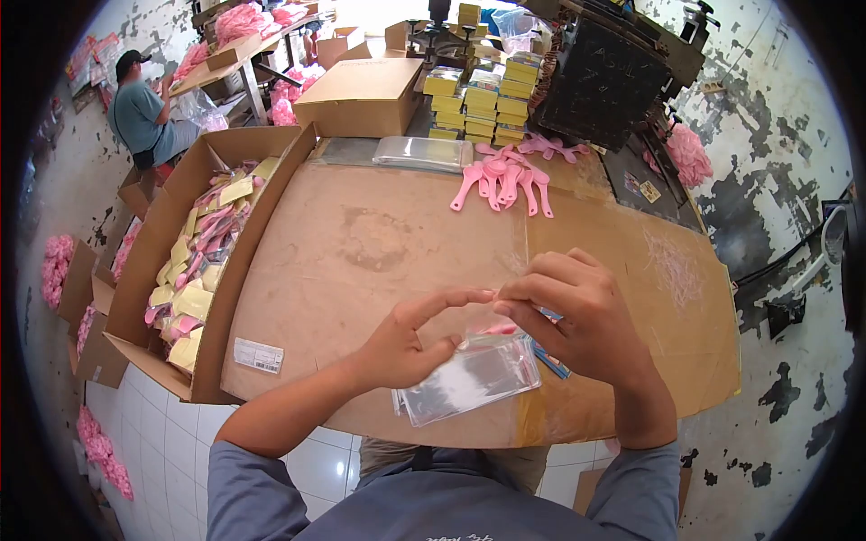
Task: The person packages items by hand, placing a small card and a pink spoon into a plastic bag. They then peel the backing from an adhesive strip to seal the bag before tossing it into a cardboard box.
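My left hand (410, 338) is held over a pile of clear plastic bags (474, 383), its index finger stretched and its thumb well apart from it. The index fingertip meets the fingertips of my right hand (573, 311), which are pinched together. Whether anything thin is between them cannot be made out. A bit of pink (498, 328) shows below the fingertips, mostly hidden. Blue printed cards (552, 362) lie partly under my right hand. Farther back on the table is a heap of pink plastic spoons (507, 176).
At the left stands a long carton (255, 236) of packed pink items with yellow cards. Behind are a flat clear stack (422, 153), a closed box (359, 97), yellow-edged card stacks (483, 104) and a black machine (595, 81). Another person (144, 113) sits far left.
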Available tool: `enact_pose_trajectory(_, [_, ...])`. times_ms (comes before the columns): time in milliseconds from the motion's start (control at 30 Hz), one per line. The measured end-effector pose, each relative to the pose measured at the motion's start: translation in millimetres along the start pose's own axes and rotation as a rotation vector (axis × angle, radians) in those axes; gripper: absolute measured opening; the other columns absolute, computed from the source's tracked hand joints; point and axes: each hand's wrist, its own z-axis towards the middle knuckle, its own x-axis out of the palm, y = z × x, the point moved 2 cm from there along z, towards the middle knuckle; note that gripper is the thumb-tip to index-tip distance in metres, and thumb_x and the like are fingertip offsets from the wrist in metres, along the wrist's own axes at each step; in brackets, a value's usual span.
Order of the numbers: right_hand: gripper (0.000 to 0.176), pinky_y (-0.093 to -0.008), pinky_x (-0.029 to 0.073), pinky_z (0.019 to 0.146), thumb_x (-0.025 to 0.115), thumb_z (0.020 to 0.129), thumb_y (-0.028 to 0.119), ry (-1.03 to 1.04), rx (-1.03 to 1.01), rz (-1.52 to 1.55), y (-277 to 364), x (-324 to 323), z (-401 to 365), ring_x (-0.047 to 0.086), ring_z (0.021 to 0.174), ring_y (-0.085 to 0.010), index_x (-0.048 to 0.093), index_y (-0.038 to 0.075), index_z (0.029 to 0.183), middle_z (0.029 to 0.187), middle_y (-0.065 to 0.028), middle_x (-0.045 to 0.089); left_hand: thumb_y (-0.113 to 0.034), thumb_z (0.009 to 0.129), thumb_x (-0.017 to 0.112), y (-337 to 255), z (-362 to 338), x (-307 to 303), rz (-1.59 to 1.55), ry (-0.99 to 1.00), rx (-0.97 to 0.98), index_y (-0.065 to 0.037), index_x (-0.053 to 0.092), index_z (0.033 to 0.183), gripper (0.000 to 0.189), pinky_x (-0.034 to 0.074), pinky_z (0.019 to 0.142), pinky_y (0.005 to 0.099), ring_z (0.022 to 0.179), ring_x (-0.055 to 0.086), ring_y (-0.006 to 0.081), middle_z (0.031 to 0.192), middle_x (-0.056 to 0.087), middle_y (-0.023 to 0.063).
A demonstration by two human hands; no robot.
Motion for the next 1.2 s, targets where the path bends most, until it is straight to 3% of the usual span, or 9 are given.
enact_pose_trajectory(233, [0.009,-0.0379,0.047,0.061,0.075,0.091,0.013,-0.005,0.067,0.201,-3,16,-4,0.062,0.07,-0.027,0.071,0.005,0.094,0.08,-0.009,0.062,-0.007,0.098,0.069,1,1,11,0.005,-0.085,0.02,0.0,0.062,0.134,0.038,0.057,0.092,0.0341,0.106,0.074,0.0211,0.117,0.075,0.0139])
enact_pose_trajectory(333, [0.012,-0.0375,0.048,0.068,0.075,0.09,0.011,-0.115,0.082,0.148,-4,22,-2,0.064,0.078,-0.0271,0.07,0.006,0.099,0.088,-0.009,0.063,-0.004,0.1,0.066,-1,2,10,-0.082,-0.122,-0.016,0.001,0.061,0.134,0.035,0.058,0.088,0.0304,0.103,0.074,0.0157,0.112,0.077,0.0146])
enact_pose_trajectory(400, [0.017,-0.0375,0.049,0.076,0.077,0.087,0.012,-0.183,-0.066,-0.068,-3,25,0,0.065,0.089,-0.0267,0.07,0.007,0.102,0.097,-0.0086,0.064,-0.002,0.101,0.064,0,2,12,-0.203,-0.195,-0.055,0.001,0.06,0.135,0.035,0.058,0.087,0.0291,0.104,0.073,0.013,0.11,0.077,0.0148])
enact_pose_trajectory(633, [0.026,-0.0369,0.046,0.091,0.074,0.081,0.015,-0.17,-0.237,-0.422,4,44,1,0.065,0.112,-0.0239,0.069,0.007,0.105,0.111,-0.0078,0.065,-0.003,0.096,0.07,-7,-3,8,0.128,-0.239,-0.039,0.003,0.059,0.135,0.041,0.061,0.069,0.0319,0.084,0.078,0.0223,0.092,0.078,0.0157])
enact_pose_trajectory(833, [0.018,-0.0367,0.044,0.087,0.075,0.078,0.009,-0.125,-0.274,-0.618,7,54,1,0.065,0.104,-0.0228,0.069,0.007,0.096,0.105,-0.0054,0.066,-0.008,0.095,0.072,-6,-2,9,0.459,-0.19,0.074,0.0,0.059,0.138,0.046,0.059,0.061,0.0357,0.071,0.075,0.0276,0.088,0.077,0.0135])
enact_pose_trajectory(1033, [0.008,-0.0325,0.047,0.072,0.07,0.089,0.008,-0.391,0.124,-0.027,-39,6,6,0.062,0.085,-0.0173,0.065,0.004,0.095,0.094,-0.0068,0.063,-0.009,0.098,0.07,-8,0,6,0.286,-0.154,-0.004,0.001,0.058,0.14,0.044,0.061,0.067,0.0325,0.081,0.078,0.0213,0.094,0.078,0.013])
enact_pose_trajectory(1100, [0.005,-0.0258,0.048,0.066,0.066,0.097,0.009,-0.193,0.447,0.612,-67,-20,-21,0.062,0.078,-0.0114,0.064,0.005,0.097,0.089,-0.004,0.063,-0.008,0.101,0.068,-7,0,4,0.046,-0.194,-0.129,0.002,0.058,0.138,0.04,0.062,0.073,0.0304,0.089,0.078,0.0181,0.1,0.079,0.0136])
enact_pose_trajectory(1167, [0.007,-0.0203,0.048,0.066,0.062,0.101,0.011,0.047,0.548,0.698,-85,-60,-52,0.062,0.073,-0.0079,0.064,0.004,0.099,0.088,-0.0023,0.063,-0.005,0.102,0.065,-2,1,0,-0.115,-0.237,-0.183,0.004,0.06,0.135,0.035,0.063,0.079,0.0298,0.094,0.077,0.0182,0.104,0.078,0.0154])
enact_pose_trajectory(1200, [0.006,-0.019,0.048,0.064,0.061,0.101,0.009,-0.027,0.534,0.773,-107,-76,-76,0.062,0.071,-0.0074,0.064,0.004,0.102,0.089,-0.0029,0.064,-0.004,0.103,0.064,0,2,-2,-0.196,-0.26,-0.207,0.004,0.06,0.134,0.032,0.063,0.083,0.0295,0.096,0.076,0.0183,0.106,0.078,0.0163])
